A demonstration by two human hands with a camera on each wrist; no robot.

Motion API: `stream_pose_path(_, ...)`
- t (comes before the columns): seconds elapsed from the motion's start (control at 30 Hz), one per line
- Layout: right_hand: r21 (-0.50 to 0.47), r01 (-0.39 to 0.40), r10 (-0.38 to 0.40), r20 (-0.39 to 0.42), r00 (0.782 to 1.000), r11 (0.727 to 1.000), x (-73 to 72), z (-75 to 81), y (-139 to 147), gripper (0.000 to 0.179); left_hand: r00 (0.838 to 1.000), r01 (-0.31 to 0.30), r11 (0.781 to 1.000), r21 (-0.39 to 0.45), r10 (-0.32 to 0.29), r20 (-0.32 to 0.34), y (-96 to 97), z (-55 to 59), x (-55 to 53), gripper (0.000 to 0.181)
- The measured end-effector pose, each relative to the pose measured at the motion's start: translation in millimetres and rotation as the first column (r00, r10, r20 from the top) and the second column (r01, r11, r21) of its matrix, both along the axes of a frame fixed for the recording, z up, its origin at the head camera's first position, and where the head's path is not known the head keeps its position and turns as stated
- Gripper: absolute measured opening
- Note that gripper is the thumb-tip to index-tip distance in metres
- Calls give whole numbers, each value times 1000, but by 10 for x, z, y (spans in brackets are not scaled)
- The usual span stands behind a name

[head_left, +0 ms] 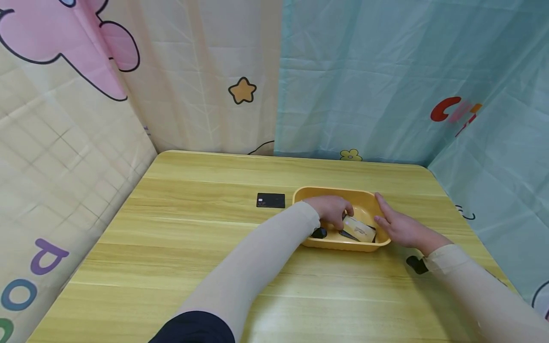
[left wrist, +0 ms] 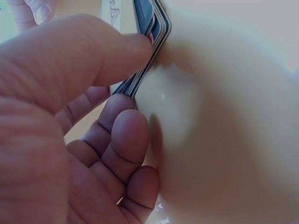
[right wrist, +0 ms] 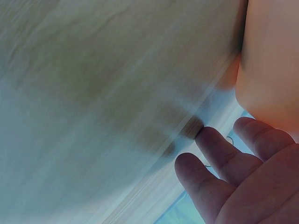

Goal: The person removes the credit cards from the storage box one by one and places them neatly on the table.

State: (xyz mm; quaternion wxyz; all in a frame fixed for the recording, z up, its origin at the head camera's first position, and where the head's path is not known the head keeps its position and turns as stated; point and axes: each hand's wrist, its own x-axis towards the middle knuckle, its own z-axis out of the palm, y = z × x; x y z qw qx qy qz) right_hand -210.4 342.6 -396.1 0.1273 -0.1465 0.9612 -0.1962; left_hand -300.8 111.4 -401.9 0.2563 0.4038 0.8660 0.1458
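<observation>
In the head view my left hand [head_left: 331, 209] reaches into a shallow yellow plastic tray [head_left: 343, 245]. It pinches the near edge of a stack of cards [head_left: 359, 229], with a cream card on top. From the left wrist view, the thumb lies on one side of the fanned card stack [left wrist: 161, 28] and a fingertip is at its lower end. My right hand [head_left: 404, 228] is at the tray's right rim, fingers extended and thumb over the edge. In the right wrist view its fingers [right wrist: 217, 156] lie beside the tray's outer wall [right wrist: 271, 60].
A black card marked VIP [head_left: 270, 200] lies on the wooden table [head_left: 171, 228], left of the tray. Small black devices sit by the left wrist [head_left: 319, 233] and under the right wrist [head_left: 417, 265]. Printed curtains [head_left: 364, 85] hang behind the table and at both sides.
</observation>
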Motion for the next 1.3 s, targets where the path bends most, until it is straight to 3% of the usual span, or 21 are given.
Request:
stream_pose_path(0.33,-11,19,-19,17,1000,1000,25,1,2,75,999,0,1000,5,0,-41,12,12,31,55)
stream_pose_path(0.6,-4,25,-24,26,999,1000,29,28,-4,76,998,-40,997,72,43,-41,13,37,43,58)
stream_pose_path(0.9,7,24,-24,22,999,1000,1,29,-2,75,999,-2,991,133,8,-46,-2,53,1,58)
stream_pose_path(1.13,12,11,-11,-8,1000,1000,-8,34,-25,72,997,-26,987,159,36,-62,-84,142,-51,53)
stream_pose_path(1.3,17,25,-25,1,1000,1000,-15,32,-25,72,994,-37,979,199,57,-97,-182,293,-52,56)
